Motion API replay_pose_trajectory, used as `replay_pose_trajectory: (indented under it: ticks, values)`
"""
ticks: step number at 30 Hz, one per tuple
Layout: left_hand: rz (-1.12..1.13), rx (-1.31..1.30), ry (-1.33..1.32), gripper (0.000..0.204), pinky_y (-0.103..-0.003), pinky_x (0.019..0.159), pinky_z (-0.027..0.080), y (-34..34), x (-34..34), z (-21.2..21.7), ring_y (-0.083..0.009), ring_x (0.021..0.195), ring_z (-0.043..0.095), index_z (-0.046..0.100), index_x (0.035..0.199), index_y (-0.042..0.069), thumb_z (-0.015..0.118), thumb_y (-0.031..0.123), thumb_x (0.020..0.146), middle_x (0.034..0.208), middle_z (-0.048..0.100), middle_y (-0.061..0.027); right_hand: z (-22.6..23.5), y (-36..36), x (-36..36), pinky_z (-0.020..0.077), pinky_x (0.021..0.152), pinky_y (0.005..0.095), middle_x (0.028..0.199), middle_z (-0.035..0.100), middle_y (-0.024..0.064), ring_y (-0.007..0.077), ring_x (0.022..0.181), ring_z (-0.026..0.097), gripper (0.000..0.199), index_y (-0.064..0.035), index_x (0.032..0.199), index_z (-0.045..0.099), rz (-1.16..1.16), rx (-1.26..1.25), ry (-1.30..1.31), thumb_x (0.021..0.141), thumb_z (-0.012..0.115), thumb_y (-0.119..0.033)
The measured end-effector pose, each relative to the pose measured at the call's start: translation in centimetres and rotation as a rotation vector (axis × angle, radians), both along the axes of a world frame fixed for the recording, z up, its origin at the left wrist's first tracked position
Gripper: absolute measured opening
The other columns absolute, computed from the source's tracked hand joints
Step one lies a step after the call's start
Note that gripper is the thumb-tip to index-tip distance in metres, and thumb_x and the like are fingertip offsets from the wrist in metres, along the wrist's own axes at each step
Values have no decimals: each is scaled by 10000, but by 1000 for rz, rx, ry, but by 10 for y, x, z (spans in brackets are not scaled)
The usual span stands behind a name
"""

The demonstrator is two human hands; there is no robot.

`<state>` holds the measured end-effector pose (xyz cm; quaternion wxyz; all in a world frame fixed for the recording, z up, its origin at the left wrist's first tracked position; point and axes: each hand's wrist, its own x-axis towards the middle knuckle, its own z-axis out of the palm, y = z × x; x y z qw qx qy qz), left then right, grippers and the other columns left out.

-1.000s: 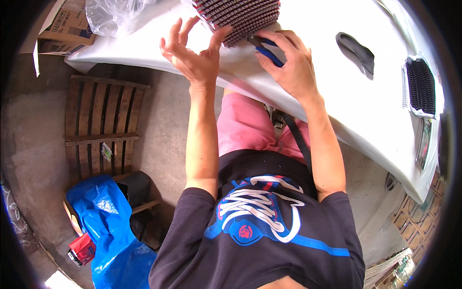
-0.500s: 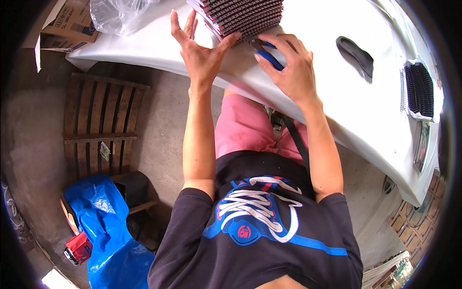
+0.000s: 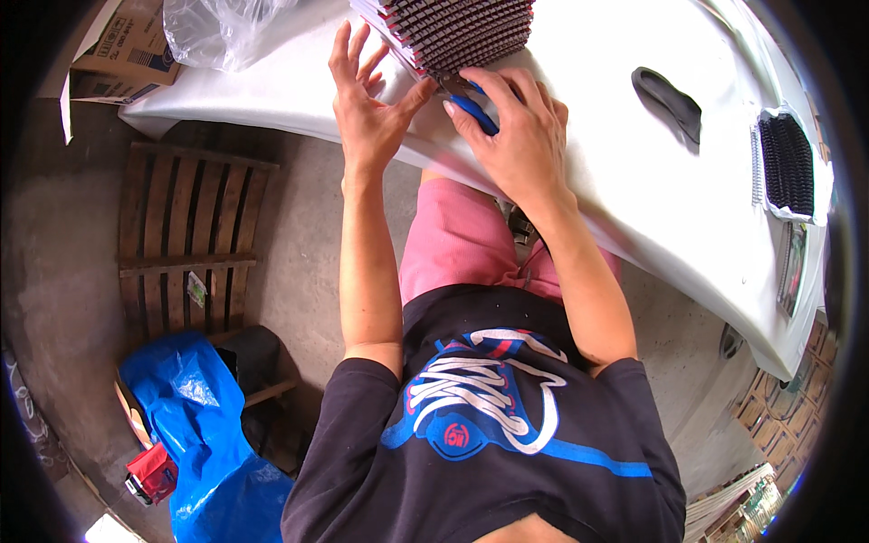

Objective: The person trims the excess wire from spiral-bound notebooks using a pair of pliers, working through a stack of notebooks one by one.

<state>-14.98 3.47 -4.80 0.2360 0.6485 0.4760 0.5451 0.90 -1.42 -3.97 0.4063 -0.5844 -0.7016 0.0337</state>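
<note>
Now the right hand is gripping pliers.
By the table edge, the left hand is spreading open beside notebooks.

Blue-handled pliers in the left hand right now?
No, the right hand grips the blue-handled pliers by their handles.

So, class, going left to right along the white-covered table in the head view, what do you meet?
Cardboard box, clear plastic bag, left hand, right hand, dark curved piece, black coils.
</note>
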Motion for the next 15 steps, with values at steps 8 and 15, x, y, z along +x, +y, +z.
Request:
replay_pose_trajectory:
  ticks: [8,15]
  values:
    - [-21,-49,-48,1060,-402,955,422,-2,4,5,-312,1203,472,226,1403,105,876,232,575,1366,403,-161,34,26,27,484,502,296,681,619,99,177,537,614,293,-35,964,594,433,-862,555,885,552,-314]
    - [-47,-82,110,1059,-376,881,473,-4,-6,8,-306,1155,525,218,1407,86,856,111,562,1361,427,-135,45,2,17,505,692,404,784,633,131,294,724,645,291,-98,1009,615,171,-498,50,883,539,-348]
